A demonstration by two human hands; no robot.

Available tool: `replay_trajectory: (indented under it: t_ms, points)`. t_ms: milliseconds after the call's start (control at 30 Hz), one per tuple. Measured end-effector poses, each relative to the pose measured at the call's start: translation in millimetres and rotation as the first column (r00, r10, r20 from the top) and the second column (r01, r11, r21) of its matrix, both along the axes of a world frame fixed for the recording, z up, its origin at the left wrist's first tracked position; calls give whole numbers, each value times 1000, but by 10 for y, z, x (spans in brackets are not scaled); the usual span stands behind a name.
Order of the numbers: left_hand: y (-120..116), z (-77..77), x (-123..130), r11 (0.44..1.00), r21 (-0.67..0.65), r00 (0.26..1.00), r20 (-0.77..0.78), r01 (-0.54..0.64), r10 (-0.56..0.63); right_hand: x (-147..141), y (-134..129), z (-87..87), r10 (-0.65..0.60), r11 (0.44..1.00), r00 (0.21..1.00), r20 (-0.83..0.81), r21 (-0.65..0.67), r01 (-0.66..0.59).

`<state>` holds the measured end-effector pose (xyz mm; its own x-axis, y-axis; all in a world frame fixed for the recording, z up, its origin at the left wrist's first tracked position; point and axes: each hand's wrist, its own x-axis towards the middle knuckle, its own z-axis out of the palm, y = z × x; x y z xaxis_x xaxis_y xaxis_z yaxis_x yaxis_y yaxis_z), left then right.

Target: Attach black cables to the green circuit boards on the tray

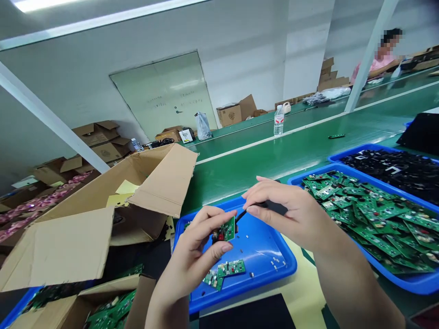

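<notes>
Over a blue tray point(274, 233), my left hand point(202, 242) pinches a small green circuit board point(227, 230) by its edges, tilted up, with a red part showing on it. My right hand point(284, 205) is closed on a slim black tool point(242, 214) whose tip meets the board's right side. Its grip end is mostly hidden by the fingers, so the exact kind of tool cannot be told. Beneath my hands, a few more circuit boards point(232, 268) and small loose pale and dark bits point(274, 262) lie in the tray.
At right, one blue bin point(408, 285) is heaped with circuit boards, another point(343, 155) with black parts. An open cardboard box point(75, 246) stands at left, a smaller box of boards point(113, 310) below it. A water bottle point(279, 122) stands ahead; a person point(384, 59) sits far right.
</notes>
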<state>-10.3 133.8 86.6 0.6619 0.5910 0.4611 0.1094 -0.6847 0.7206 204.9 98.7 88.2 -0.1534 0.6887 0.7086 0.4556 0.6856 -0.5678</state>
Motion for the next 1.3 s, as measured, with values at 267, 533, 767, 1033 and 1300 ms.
replay_trajectory:
  t_ms: [267, 533, 767, 1033, 1300]
  points:
    - [61, -46, 25, 997, 35, 997, 38, -73, 71, -18, -131, 43, -35, 982, 979, 198, 187, -3]
    - [42, -23, 39, 976, 130, 981, 106, -177, 163, -25, -106, 19, -34, 957, 958, 284, 287, -51]
    - [1, 29, -38, 999, 31, 994, 104, 29, -32, -10, -53, 10, 54, 992, 991, 122, 106, -67]
    - [15, 31, -13, 979, -136, 978, 167, 152, -129, 25, 1, 18, 174, 983, 983, 60, -74, -170]
    - [61, -36, 56, 935, -274, 943, 303, 224, -137, 45, -2, 38, 178, 980, 984, 26, -91, -175]
